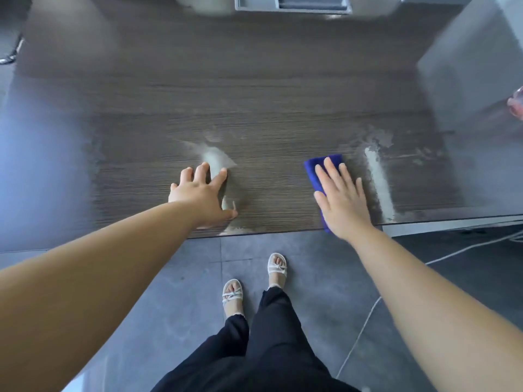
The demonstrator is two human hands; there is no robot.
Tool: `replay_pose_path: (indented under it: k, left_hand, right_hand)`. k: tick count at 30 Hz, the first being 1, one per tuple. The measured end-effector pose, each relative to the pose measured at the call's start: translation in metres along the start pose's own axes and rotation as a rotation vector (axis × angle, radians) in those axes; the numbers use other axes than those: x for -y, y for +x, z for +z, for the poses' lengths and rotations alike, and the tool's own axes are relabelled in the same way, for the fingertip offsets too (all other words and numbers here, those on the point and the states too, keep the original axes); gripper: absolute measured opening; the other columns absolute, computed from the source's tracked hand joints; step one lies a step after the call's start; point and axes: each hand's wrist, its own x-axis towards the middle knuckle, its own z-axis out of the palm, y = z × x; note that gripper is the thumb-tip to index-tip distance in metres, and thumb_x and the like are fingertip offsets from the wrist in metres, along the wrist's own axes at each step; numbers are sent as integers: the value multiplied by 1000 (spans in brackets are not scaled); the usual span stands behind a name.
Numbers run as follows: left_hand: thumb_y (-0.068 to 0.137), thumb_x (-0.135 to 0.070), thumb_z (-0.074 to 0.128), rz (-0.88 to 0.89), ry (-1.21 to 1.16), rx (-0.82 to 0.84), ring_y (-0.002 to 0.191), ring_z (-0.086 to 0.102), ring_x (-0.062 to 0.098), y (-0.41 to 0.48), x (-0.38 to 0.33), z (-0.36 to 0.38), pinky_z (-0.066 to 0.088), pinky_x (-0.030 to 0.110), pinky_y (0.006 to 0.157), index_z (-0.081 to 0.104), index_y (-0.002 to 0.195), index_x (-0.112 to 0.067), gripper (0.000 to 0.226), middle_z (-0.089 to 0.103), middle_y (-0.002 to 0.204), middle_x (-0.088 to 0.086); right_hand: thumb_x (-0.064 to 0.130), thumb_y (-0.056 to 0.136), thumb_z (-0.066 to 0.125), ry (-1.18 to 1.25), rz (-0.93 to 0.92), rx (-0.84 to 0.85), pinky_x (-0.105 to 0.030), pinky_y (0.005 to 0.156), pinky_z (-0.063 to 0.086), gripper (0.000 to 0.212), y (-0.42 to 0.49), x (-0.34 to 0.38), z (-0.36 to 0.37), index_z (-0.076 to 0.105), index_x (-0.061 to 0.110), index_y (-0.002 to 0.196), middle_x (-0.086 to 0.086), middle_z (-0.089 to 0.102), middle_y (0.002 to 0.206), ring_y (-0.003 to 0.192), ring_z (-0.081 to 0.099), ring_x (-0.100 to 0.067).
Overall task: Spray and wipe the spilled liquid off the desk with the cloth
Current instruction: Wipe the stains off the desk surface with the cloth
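A dark wood-grain desk (254, 108) lies in front of me. My right hand (343, 202) presses flat on a folded blue cloth (314, 166) near the desk's front edge. Just right of the cloth runs a pale wet streak (379, 182), with smeared residue beyond it. My left hand (202, 193) rests on the desk with fingers spread and holds nothing. Its fingertips touch a light wet patch (216, 161), and a smaller smear sits by the thumb at the front edge.
A grey slotted tray (291, 5) stands at the desk's far edge. A grey panel (467, 52) rises at the right, with a blurred pink object (516, 106) at the frame's edge. A white cable (365, 329) runs over the tiled floor beside my feet.
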Motion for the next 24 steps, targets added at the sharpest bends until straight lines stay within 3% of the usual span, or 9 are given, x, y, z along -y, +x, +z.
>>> replay_pose_path:
  k: [3, 5, 9, 13, 15, 18, 20, 22, 24]
  left_hand:
    - [78, -66, 55, 3, 1, 16, 141, 2, 30, 2, 2, -2, 28, 48, 110, 0, 149, -37, 95, -2, 155, 1]
    - [78, -64, 57, 8, -2, 18, 141, 1, 30, 1, 3, -1, 29, 47, 109, 1, 149, -36, 95, -1, 155, 1]
    - [80, -49, 63, 2, -215, -116, 137, 15, 28, -1, 6, 1, 34, 44, 103, 17, 148, -34, 83, 18, 151, 0]
    - [84, -33, 63, -89, -509, -274, 135, 20, 26, -6, 30, 1, 36, 40, 100, 29, 145, -28, 71, 24, 146, 2]
    - [81, -39, 67, -108, -422, -259, 137, 14, 27, -8, 52, -3, 35, 43, 102, 30, 144, -28, 74, 21, 147, 3]
    - [66, -55, 76, -209, -297, -188, 137, 8, 31, -9, 88, -8, 28, 48, 108, 26, 144, -31, 95, 16, 149, 7]
    - [58, -56, 81, -288, -320, -124, 137, 7, 32, -8, 104, -8, 25, 50, 110, 21, 146, -32, 110, 12, 150, 9]
    - [53, -55, 84, -329, -357, -91, 137, 8, 33, -5, 114, -6, 26, 51, 110, 17, 147, -33, 118, 11, 150, 9]
    - [49, -55, 86, -343, -376, -81, 135, 11, 33, -3, 115, -4, 26, 52, 110, 17, 147, -34, 122, 12, 148, 8]
  right_hand:
    - [38, 101, 27, 21, 330, -58, -52, 115, 3, 56, 13, 13, -2, 5, 25, 151, 5, -6, 159, 146, -4, -22]
    - [41, 99, 29, 52, 389, -95, -54, 115, 2, 60, 19, 55, 4, 5, 21, 151, 0, -7, 159, 145, -4, -27]
    - [45, 97, 31, -6, -68, -41, -55, 114, 2, 63, 6, 132, 23, 11, 19, 151, -2, 0, 159, 145, 0, -29]
    - [44, 93, 23, -160, -636, 46, -59, 110, 16, 59, 20, 96, 12, 29, 21, 147, 0, 21, 156, 143, 20, -27]
    - [41, 99, 25, -165, -534, 87, -55, 115, 6, 54, 47, 66, 0, 15, 27, 150, 7, 6, 159, 146, 6, -21]
    - [39, 101, 27, -26, -22, -39, -50, 116, 1, 55, 72, 79, -6, 6, 28, 151, 9, -4, 159, 146, -3, -19]
    - [42, 100, 28, 46, 166, -101, -51, 115, 1, 58, 70, 124, 5, 6, 25, 151, 4, -6, 159, 146, -3, -23]
    - [43, 99, 31, 59, 32, -95, -51, 115, 1, 60, 55, 169, 19, 9, 24, 151, 1, -2, 159, 146, -1, -26]
    - [44, 97, 33, 18, -282, -47, -53, 115, 7, 58, 37, 188, 27, 17, 24, 150, 1, 8, 159, 146, 6, -26]
